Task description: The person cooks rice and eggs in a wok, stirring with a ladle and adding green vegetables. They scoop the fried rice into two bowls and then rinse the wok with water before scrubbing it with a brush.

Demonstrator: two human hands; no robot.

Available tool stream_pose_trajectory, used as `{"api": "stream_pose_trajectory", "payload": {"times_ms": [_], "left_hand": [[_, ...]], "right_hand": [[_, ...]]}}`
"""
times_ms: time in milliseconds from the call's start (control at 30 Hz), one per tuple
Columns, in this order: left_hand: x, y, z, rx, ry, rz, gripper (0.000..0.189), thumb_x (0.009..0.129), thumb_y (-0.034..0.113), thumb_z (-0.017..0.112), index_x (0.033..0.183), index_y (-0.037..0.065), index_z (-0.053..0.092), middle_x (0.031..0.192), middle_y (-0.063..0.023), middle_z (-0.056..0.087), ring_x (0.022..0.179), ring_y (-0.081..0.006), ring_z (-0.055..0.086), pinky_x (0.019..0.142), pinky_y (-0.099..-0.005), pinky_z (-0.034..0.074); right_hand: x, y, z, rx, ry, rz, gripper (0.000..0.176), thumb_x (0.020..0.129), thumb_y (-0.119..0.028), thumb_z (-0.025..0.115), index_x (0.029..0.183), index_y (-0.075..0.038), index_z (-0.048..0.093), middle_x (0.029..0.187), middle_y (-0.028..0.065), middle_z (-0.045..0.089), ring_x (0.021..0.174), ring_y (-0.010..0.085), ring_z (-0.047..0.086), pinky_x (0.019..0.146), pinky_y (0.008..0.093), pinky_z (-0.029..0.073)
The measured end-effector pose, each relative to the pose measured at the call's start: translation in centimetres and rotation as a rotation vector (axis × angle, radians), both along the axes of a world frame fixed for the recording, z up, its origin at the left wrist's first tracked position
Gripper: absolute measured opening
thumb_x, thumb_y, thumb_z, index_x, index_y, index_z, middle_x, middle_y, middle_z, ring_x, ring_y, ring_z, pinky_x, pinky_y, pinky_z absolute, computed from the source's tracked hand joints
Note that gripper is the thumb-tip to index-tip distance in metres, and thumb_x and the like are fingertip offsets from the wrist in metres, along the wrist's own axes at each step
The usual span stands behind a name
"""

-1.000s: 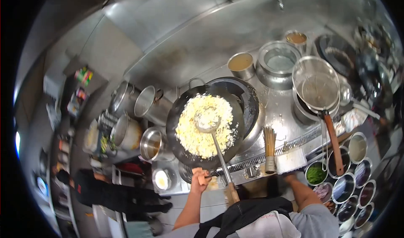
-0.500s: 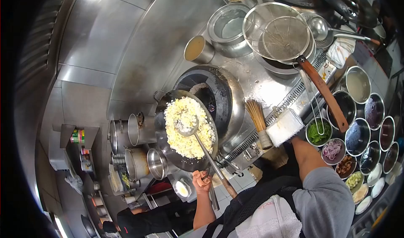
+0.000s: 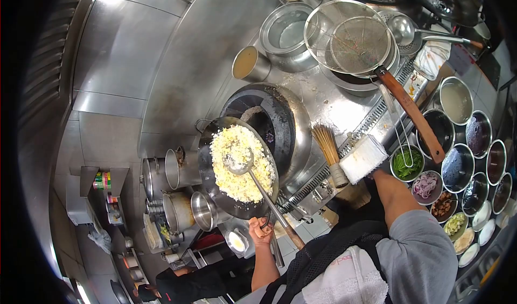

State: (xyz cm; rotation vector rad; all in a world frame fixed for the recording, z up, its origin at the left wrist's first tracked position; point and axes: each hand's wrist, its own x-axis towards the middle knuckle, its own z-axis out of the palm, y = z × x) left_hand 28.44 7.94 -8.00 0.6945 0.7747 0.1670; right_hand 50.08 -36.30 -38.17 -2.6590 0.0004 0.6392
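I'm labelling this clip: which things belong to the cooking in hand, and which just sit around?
In hand: dark round metal wok, its handle gripped by the left hand; yellow-white fried rice in it; steel ladle with wooden handle resting there.
Lying about: round wire strainer; bamboo brush; folded white cloth; steel ingredient bowls.

Single head-worn fisheye view, looking steeply down and forward from above the wearer's chest onto the stove range point(image 3: 334, 102); wok point(image 3: 242, 210) close, centre-left; condiment bowls point(image 3: 456, 168) at right edge.
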Motion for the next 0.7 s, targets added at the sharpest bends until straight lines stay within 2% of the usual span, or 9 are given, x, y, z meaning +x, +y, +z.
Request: {"api": "stream_pose_trajectory", "payload": {"times_ms": [100,133,167,267,400,467,700], "left_hand": [[-0.1,0.0,-0.2,-0.002,0.008,0.007,0.012,0.079,0.013,0.06,0.068,0.012,0.056,0.075,-0.0102,0.066,0.063,-0.0243,0.064,0.054,-0.0354,0.056],[-0.1,-0.1,-0.2,0.02,0.041,0.022,0.009,0.076,0.014,0.063,0.076,0.014,0.054,0.075,-0.0087,0.062,0.066,-0.0228,0.062,0.056,-0.0353,0.055],[-0.2,-0.1,-0.4,0.043,0.073,0.037,0.017,0.073,0.015,0.066,0.083,0.016,0.052,0.075,-0.0071,0.058,0.068,-0.0214,0.06,0.058,-0.0351,0.054],[-0.6,0.5,-1.2,0.027,0.066,0.048,0.017,0.073,0.015,0.066,0.084,0.016,0.054,0.077,-0.0074,0.059,0.07,-0.0218,0.06,0.059,-0.0349,0.055],[0.0,-0.6,-0.3,0.058,0.047,0.024,0.017,0.072,0.014,0.066,0.085,0.016,0.054,0.079,-0.0078,0.06,0.071,-0.0226,0.06,0.061,-0.035,0.054],[0.4,-1.2,0.4,0.002,0.065,0.085,0.008,0.076,0.014,0.064,0.074,0.011,0.057,0.076,-0.0089,0.066,0.063,-0.0233,0.064,0.058,-0.0344,0.058],[0.0,-0.9,0.0,0.015,0.054,0.017,0.011,0.074,0.016,0.064,0.078,0.007,0.059,0.077,-0.009,0.066,0.064,-0.0229,0.064,0.058,-0.0333,0.057]], "right_hand": [[0.0,-0.1,0.2,-0.004,0.007,-0.002,0.041,0.086,-0.034,0.06,0.117,-0.009,0.072,0.124,0.0161,0.067,0.11,0.0326,0.067,0.093,0.0453,0.053],[0.0,-0.2,0.2,-0.006,0.008,-0.002,0.041,0.086,-0.034,0.06,0.117,-0.009,0.072,0.124,0.0161,0.067,0.11,0.0326,0.067,0.093,0.0453,0.053],[0.1,-0.1,0.1,-0.007,0.009,-0.003,0.041,0.086,-0.035,0.06,0.117,-0.009,0.072,0.124,0.0161,0.067,0.11,0.0326,0.067,0.093,0.0454,0.053],[0.2,-0.1,0.1,-0.009,0.013,-0.002,0.041,0.087,-0.035,0.06,0.117,-0.009,0.072,0.124,0.016,0.067,0.11,0.0327,0.067,0.093,0.0454,0.053],[0.3,0.0,0.1,-0.012,0.021,-0.002,0.041,0.087,-0.035,0.06,0.116,-0.009,0.072,0.124,0.016,0.068,0.11,0.0327,0.067,0.093,0.0455,0.053],[0.3,0.1,0.1,-0.011,0.022,-0.008,0.041,0.087,-0.035,0.06,0.116,-0.009,0.072,0.123,0.0159,0.068,0.11,0.0328,0.067,0.093,0.0456,0.053],[0.3,0.3,-0.2,-0.018,0.034,-0.01,0.041,0.087,-0.036,0.06,0.116,-0.009,0.072,0.123,0.0158,0.068,0.11,0.0328,0.067,0.093,0.0457,0.053]]}}
